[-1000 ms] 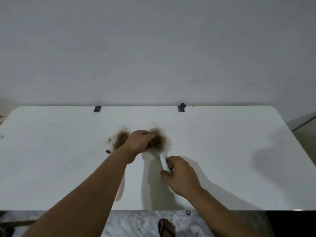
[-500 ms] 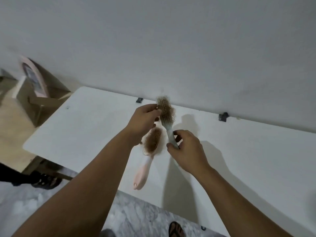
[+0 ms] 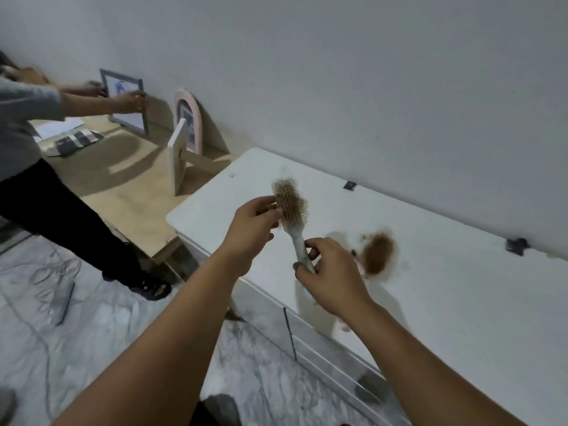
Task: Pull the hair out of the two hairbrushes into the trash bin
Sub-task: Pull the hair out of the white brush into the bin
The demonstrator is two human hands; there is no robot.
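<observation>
My right hand (image 3: 330,278) grips the handle of a pale blue hairbrush (image 3: 292,210), held upright above the left end of the white table (image 3: 445,287). Brown hair fills its bristles. My left hand (image 3: 250,229) pinches the hair at the left side of the brush head. The second hairbrush (image 3: 376,253), pink and matted with brown hair, lies on the table to the right of my right hand, its handle hidden behind that hand. No trash bin is in view.
Left of the white table stands a lower wooden table (image 3: 123,186) with picture frames (image 3: 181,155) on it. Another person (image 3: 37,167) stands there holding a frame. The floor is marble, with cables (image 3: 46,281) lying on it.
The camera has swung left and down. My right hand lifted the blue brush off the table and now holds it upright, while my left hand stays at its hair. The pink brush stays on the table.
</observation>
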